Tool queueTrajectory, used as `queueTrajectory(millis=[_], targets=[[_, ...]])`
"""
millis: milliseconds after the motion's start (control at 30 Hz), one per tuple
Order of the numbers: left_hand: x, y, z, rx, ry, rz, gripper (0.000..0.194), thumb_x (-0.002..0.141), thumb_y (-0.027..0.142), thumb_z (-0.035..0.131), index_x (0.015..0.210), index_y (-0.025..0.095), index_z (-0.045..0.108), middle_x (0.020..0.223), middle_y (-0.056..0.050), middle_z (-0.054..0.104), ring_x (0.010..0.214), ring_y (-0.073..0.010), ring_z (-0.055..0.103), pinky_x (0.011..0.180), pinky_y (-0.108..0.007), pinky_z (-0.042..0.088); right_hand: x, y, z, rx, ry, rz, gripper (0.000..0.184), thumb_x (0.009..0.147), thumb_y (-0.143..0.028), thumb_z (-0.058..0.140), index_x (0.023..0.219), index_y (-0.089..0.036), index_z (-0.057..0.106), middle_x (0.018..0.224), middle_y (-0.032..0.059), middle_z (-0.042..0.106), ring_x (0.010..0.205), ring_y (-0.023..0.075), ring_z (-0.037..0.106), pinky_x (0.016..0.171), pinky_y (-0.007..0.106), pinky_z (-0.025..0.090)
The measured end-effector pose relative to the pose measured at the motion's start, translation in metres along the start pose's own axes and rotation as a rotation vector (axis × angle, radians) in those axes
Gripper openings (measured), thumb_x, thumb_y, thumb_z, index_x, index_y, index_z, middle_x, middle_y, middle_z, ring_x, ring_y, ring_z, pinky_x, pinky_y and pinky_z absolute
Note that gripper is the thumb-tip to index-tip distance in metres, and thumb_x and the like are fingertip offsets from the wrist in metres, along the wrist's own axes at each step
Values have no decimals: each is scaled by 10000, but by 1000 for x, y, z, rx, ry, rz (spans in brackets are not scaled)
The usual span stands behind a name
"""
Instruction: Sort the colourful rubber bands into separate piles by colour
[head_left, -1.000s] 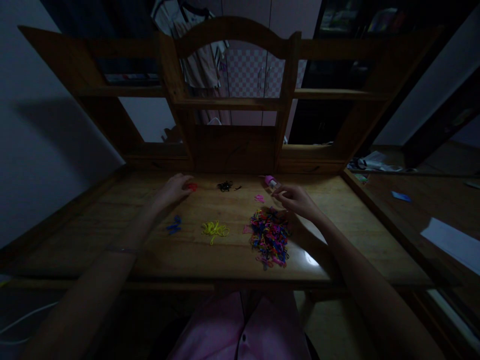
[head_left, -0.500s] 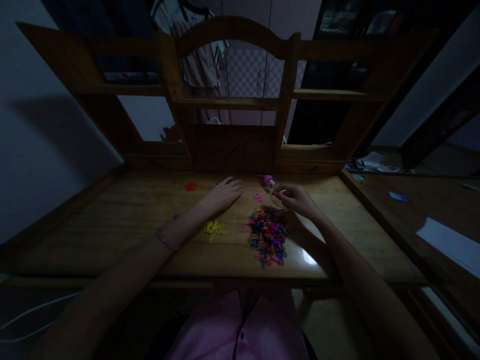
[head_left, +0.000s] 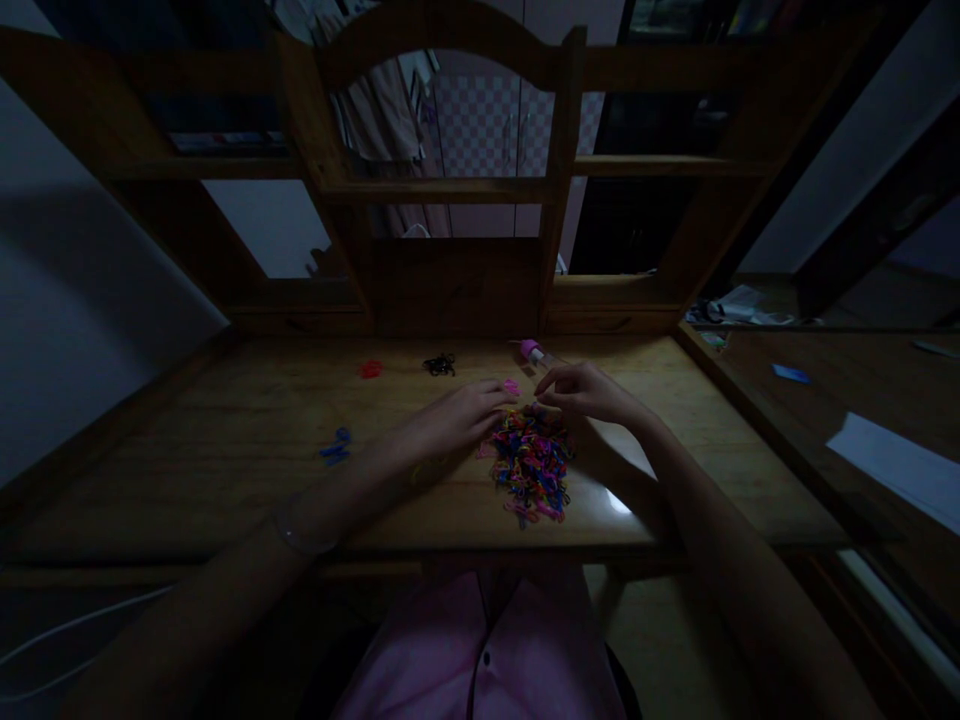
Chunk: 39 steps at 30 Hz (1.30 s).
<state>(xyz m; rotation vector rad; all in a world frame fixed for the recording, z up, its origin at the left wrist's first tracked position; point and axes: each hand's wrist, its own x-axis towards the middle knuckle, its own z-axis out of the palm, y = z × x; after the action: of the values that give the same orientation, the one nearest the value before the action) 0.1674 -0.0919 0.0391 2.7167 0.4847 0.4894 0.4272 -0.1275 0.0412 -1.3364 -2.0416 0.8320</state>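
Observation:
A heap of small multicoloured elastic bands lies on the wooden desk in front of me. My left hand is open at the heap's upper left, fingers stretched towards a few pink bands. Over the heap's far edge, my right hand has thumb and fingertips pinched together; anything between them is too small to make out. Black bands, red bands and blue bands lie in separate groups. Yellow bands show partly below my left forearm, which hides the others.
Beyond my right hand lies a clear bottle with a pink top. A wooden shelf frame rises along the desk's back. At the right, a lower surface holds white paper and a small blue packet.
My left hand has moved right and nearer, from beside the black bands to the heap, uncovering black and blue bands and covering most yellow ones. My right hand has shifted slightly towards the heap.

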Motion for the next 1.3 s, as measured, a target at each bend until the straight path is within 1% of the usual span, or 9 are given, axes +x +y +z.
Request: queueTrajectory(millis=[200,367,500,600,700,867,1033,1133,1300], targets=[[6,-1,15,-152,4,-30,396,896,121,496,1251,265,595,1207,-82,598,1102,-207,565,944,-340,457,0,-2,2,19,-48,20,239,832,-342,640,944,-140,702,588,-30,485,516,79,393,470,225,243],[11,-6,18,-177,29,-28,269,868,112,528,1040,227,699,1079,-71,638,978,-189,608,854,-303,478,1,2,2,17,-23,12,231,835,-351,637,927,-150,704,561,-48,421,498,74,341,462,232,213],[11,-7,15,-208,83,-94,229,858,112,537,922,225,725,980,-55,677,897,-175,624,802,-292,482,2,2,2,36,-10,22,222,830,-345,638,916,-153,706,575,-41,430,516,79,346,473,234,221],[10,-8,14,-285,101,-195,204,835,142,573,923,216,742,933,-54,701,878,-184,640,792,-303,491,1,0,2,40,-5,21,222,829,-333,634,921,-146,711,599,-35,450,530,79,358,486,233,235],[10,-8,15,-456,136,-311,185,833,194,605,954,200,745,949,-64,720,887,-193,661,784,-307,511,0,-4,1,35,-6,-2,232,826,-340,642,917,-140,717,608,-32,464,529,76,357,486,230,238],[11,-5,12,-638,205,-342,199,781,225,692,965,176,748,1000,-78,730,932,-200,674,856,-322,518,0,-8,3,94,-70,-2,290,829,-393,647,951,-138,713,647,-10,537,556,87,427,493,217,290],[10,-3,11,-786,206,-458,251,744,264,740,965,146,743,942,-97,739,840,-202,693,798,-329,549,0,-8,9,146,-129,-22,385,808,-457,675,1030,-144,703,617,-33,504,540,82,413,475,207,283],[9,0,12,-866,187,-499,283,731,284,756,973,138,737,946,-105,737,836,-199,695,789,-323,552,2,-6,13,137,-151,-28,378,812,-448,681,1042,-148,703,604,-37,501,532,78,407,470,206,277],[9,9,11,-939,195,-583,276,708,270,772,939,124,737,913,-109,736,796,-189,693,724,-292,557,4,-5,15,158,-159,-60,274,822,-371,671,933,-126,724,770,37,658,663,114,555,583,220,414]])
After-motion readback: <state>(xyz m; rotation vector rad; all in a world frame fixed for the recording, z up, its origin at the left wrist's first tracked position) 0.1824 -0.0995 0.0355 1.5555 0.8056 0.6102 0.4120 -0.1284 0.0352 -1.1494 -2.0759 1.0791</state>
